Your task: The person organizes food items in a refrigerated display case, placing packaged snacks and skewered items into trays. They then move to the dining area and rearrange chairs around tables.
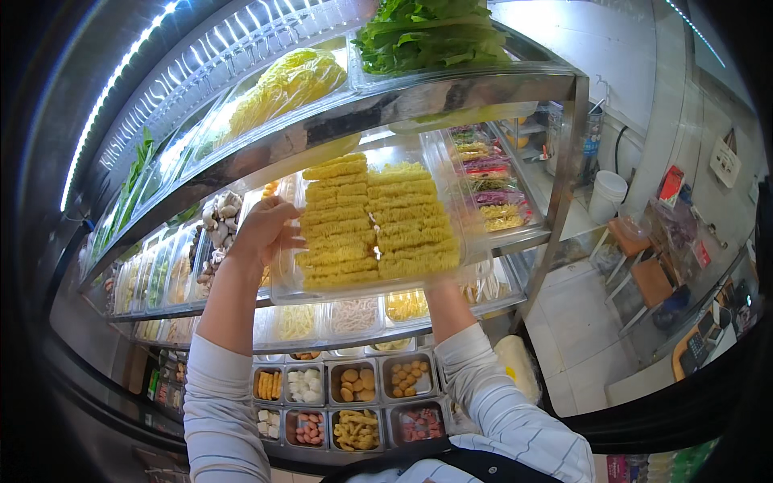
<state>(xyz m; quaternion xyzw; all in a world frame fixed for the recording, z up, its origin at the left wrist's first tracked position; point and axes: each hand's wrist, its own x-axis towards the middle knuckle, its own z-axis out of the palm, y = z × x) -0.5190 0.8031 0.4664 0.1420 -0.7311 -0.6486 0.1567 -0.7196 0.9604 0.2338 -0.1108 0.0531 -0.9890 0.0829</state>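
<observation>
A clear plastic tray (284,281) is tilted towards me in front of the middle shelf. Two rows of yellow wavy noodle blocks (377,223) fill it. At the tray's left side, my left hand (269,228) has its fingers curled against the wall. My right forearm reaches up to the underside near the front edge; only the heel of my right hand (442,288) shows there, and the fingers are hidden by the tray and noodles. Grey-brown mushrooms (222,214) sit in a container just left of my left hand.
A metal shelf rail (338,124) crosses above the tray, below wrapped cabbage (290,87) and leafy lettuce (429,36). Bagged ingredients (492,181) lie to the right, by an upright post (564,175). Steel pans (356,428) of food stand below my arms. A white bucket (607,196) is farther right.
</observation>
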